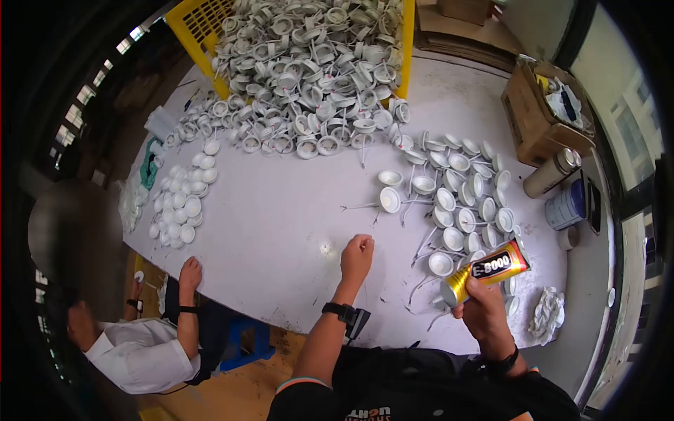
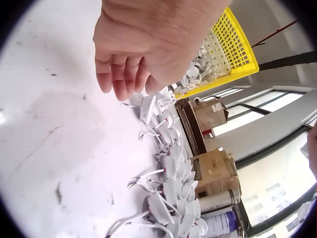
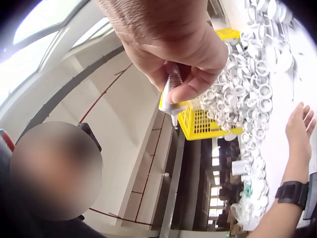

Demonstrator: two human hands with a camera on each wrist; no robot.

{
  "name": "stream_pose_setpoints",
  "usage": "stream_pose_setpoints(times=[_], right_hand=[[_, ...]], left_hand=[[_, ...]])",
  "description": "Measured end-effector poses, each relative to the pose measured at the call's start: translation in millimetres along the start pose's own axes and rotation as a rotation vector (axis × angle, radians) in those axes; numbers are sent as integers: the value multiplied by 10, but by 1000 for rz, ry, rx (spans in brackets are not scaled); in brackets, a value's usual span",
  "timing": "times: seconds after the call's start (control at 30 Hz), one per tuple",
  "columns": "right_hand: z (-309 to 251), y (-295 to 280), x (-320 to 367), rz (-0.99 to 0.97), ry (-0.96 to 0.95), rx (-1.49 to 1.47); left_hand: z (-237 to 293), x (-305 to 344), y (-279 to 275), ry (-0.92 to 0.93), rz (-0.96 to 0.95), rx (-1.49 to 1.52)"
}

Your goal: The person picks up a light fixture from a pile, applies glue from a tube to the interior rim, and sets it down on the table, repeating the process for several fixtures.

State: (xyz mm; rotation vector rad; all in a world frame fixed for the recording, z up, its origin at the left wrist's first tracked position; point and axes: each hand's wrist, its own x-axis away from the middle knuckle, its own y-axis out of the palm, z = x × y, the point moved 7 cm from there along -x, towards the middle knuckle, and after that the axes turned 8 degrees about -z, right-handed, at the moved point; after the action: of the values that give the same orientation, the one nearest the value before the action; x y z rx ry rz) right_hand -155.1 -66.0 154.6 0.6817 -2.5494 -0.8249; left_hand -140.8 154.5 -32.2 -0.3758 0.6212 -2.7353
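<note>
My right hand (image 1: 486, 316) grips a yellow, red and black tube marked E-8000 (image 1: 516, 257), its nozzle pointing down-left in the head view. In the right wrist view, thumb and fingers of that hand (image 3: 173, 44) pinch the tube (image 3: 172, 105), a small drop at its tip. Over the white table, my left hand (image 1: 357, 258) holds nothing; the left wrist view shows its fingers (image 2: 119, 74) loosely bent. White cup-shaped fittings with wires (image 1: 465, 219) stand in rows right of it, one cup (image 1: 390, 200) at their left edge.
A yellow crate (image 1: 406, 49) at the back spills many white fittings onto the table (image 1: 281, 210). White domes (image 1: 184, 196) lie left, near a seated person (image 1: 140, 351). Along the right side are a cardboard box (image 1: 526, 119), a bottle (image 1: 551, 174), a can (image 1: 564, 208) and crumpled tissue (image 1: 546, 316).
</note>
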Motion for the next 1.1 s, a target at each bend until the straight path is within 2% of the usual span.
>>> stream_pose_setpoints(times=[0.07,0.13,0.17,0.23,0.27,0.33,0.37,0.43,0.57,0.63,0.67,0.73,0.77,0.83,0.93,1.07,1.1], right_hand=[[-76,-137,14,53,-24,-6],[-165,-265,1,134,-49,-12],[-191,-317,-25,137,-56,-15],[-218,-447,-58,182,-70,-32],[-215,-491,-83,196,-81,-55],[-241,-549,-150,222,-94,-57],[-235,-585,-157,248,-96,-50],[-189,-637,-183,217,-69,-20],[-176,-601,-198,200,-45,6],[-176,-582,-176,197,-40,11],[-206,-558,-155,191,-66,28],[-252,-491,-116,210,-107,40],[-258,-463,-98,197,-110,45],[-268,-361,-69,170,-101,43],[-261,-200,-13,136,-112,49],[-254,14,74,32,-101,13],[-243,57,84,23,-87,23]], left_hand=[[177,-332,31,49,37,5],[434,-587,-8,200,246,-342],[475,-726,25,207,243,-344],[453,-979,130,84,116,-415],[470,-1072,146,90,114,-422],[377,-1253,315,-102,-180,-564],[360,-1290,332,-101,-184,-571],[281,-1316,409,-47,-200,-776],[191,-1287,324,12,-143,-780],[205,-1174,210,-60,-193,-560],[232,-1057,154,-57,-197,-562],[403,-727,-3,-51,-218,-88],[524,-516,-69,-51,-224,-95],[766,-24,-151,-97,-284,331],[1088,573,-312,-104,-232,454],[1195,1108,-308,-156,-339,621],[1217,1210,-236,-156,-428,917]])
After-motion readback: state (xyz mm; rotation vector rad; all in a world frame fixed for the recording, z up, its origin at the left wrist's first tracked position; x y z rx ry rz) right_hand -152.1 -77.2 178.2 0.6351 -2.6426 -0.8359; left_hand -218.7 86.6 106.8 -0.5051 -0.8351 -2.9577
